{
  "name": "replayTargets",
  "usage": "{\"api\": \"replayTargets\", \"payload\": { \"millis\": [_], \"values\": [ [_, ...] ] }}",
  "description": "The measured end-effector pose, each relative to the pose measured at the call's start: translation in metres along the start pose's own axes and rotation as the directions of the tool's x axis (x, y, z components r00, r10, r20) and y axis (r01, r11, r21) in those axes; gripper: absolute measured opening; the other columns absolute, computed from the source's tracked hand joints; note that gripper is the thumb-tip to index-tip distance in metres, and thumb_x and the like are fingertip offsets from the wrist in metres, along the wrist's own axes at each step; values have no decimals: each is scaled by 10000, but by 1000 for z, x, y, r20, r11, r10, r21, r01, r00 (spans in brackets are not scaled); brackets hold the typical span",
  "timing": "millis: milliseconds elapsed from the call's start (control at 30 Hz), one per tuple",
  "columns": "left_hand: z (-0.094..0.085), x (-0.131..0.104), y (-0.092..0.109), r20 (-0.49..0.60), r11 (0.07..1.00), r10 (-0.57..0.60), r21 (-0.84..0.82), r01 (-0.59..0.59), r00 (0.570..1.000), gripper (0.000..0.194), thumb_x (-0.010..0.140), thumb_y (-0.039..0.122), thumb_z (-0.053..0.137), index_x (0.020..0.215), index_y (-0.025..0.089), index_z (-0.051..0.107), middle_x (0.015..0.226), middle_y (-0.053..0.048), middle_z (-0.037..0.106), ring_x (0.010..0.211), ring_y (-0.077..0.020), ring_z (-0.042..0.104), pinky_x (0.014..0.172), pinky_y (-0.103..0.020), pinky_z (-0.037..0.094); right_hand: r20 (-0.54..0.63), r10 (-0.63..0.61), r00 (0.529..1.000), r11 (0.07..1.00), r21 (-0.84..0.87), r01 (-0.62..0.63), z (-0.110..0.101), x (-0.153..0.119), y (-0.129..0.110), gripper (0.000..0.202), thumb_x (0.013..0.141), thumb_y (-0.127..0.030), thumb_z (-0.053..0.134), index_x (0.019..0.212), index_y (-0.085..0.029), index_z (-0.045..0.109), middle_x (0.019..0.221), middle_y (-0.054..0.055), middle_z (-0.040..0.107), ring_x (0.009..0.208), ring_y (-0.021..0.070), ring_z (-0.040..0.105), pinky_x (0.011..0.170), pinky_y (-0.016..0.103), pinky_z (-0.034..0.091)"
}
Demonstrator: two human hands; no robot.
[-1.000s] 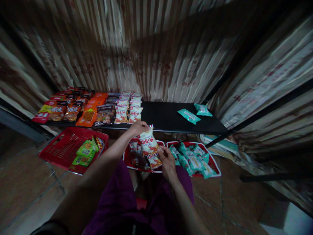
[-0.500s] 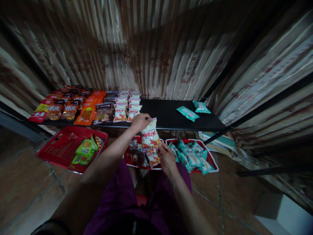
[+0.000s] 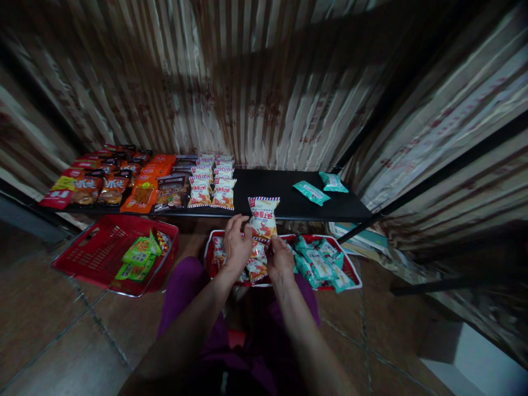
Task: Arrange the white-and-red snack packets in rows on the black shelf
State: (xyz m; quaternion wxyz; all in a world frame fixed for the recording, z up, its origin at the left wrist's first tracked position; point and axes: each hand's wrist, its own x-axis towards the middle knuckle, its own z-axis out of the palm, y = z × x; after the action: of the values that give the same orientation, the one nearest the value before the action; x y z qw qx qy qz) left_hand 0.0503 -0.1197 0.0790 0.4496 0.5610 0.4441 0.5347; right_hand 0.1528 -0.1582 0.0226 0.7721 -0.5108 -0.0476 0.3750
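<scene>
Baskets (image 3: 88, 256): three
Shelf (image 3: 268, 187): one
Hands (image 3: 238, 243): two
Held packet (image 3: 264, 218): one
Shelved teal packets (image 3: 311, 192): two
Green packets (image 3: 137, 270): at least two
White-packet columns (image 3: 200, 191): two

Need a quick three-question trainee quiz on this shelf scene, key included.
1. How many teal packets lie on the black shelf?
2. Fill in: the green packets lie in the ____ of the three red baskets in the picture.
3. True or false: the right hand holds the white snack bag near its lower end.

Key: 1. two; 2. leftmost; 3. true.
</scene>
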Motion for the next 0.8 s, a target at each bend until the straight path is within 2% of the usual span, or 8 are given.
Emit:
{"api": "replayTargets", "payload": {
  "millis": [100, 167, 300, 433, 567, 633, 733, 800],
  "values": [
    [13, -9, 3, 50, 996, -17, -91, 22, 999, 253, 715, 184, 603, 953, 246, 662, 1171, -70, 579, 1189, -234, 450, 1087, -348, 249, -21, -146, 989, 983, -119, 142, 3, -5, 2, 290, 634, -393, 687, 855, -210, 651, 724, -10, 677, 644, 147, 602, 607, 281, 491],
    [22, -9, 0, 94, 988, -49, -140, 62, 994, 352, 708, 216, 632, 1058, 249, 626, 1245, -69, 543, 1232, -236, 417, 1100, -355, 228, 43, -295, 955, 914, -279, 295, 2, -10, 0, 317, 688, -419, 643, 921, -204, 663, 840, 23, 685, 769, 175, 607, 716, 315, 480],
    [34, -4, -13, 178, 947, -172, -242, 213, 969, 554, 694, 305, 686, 1216, 230, 514, 1353, -96, 461, 1275, -255, 381, 1076, -383, 268, 311, -588, 746, 502, -583, 639, -3, -19, -9, 290, 792, -384, 554, 994, -211, 669, 896, 68, 635, 847, 198, 565, 803, 341, 438],
    [34, -2, -17, 261, 855, -215, -416, 311, 941, 600, 689, 295, 701, 1238, 224, 472, 1274, -94, 539, 1171, -227, 499, 1002, -338, 367, 560, -594, 578, 124, -646, 753, -7, -25, -8, 298, 855, -313, 472, 1073, -192, 637, 852, 90, 606, 809, 209, 555, 750, 340, 446],
    [30, -2, -14, 298, 718, -303, -553, 422, 905, 640, 663, 204, 698, 1247, 222, 437, 1167, -75, 612, 1037, -193, 588, 910, -308, 440, 705, -496, 506, -109, -629, 769, -8, -31, -4, 299, 871, -258, 446, 1094, -178, 628, 829, 104, 612, 813, 223, 549, 755, 358, 443],
    [28, 0, -15, 284, 690, -327, -579, 433, 901, 623, 648, 172, 694, 1225, 218, 462, 1142, -68, 627, 1007, -189, 601, 882, -302, 456, 773, -419, 477, -140, -574, 807, -9, -35, -5, 307, 868, -240, 440, 1109, -181, 622, 864, 113, 623, 829, 231, 549, 762, 370, 445],
    [21, 4, -21, 252, 709, -320, -575, 408, 913, 570, 647, 151, 675, 1189, 209, 509, 1113, -64, 644, 981, -187, 609, 866, -301, 464, 818, -366, 443, -33, -487, 873, -12, -38, -15, 305, 855, -240, 465, 1115, -223, 622, 919, 96, 642, 867, 226, 563, 796, 371, 449],
    [16, 5, -27, 231, 757, -287, -539, 368, 930, 554, 653, 140, 660, 1185, 210, 524, 1135, -63, 638, 1008, -187, 599, 884, -300, 455, 749, -445, 491, 96, -506, 857, -10, -34, -28, 298, 849, -269, 490, 1115, -248, 622, 940, 81, 650, 880, 216, 574, 830, 368, 443]
  ]
}}
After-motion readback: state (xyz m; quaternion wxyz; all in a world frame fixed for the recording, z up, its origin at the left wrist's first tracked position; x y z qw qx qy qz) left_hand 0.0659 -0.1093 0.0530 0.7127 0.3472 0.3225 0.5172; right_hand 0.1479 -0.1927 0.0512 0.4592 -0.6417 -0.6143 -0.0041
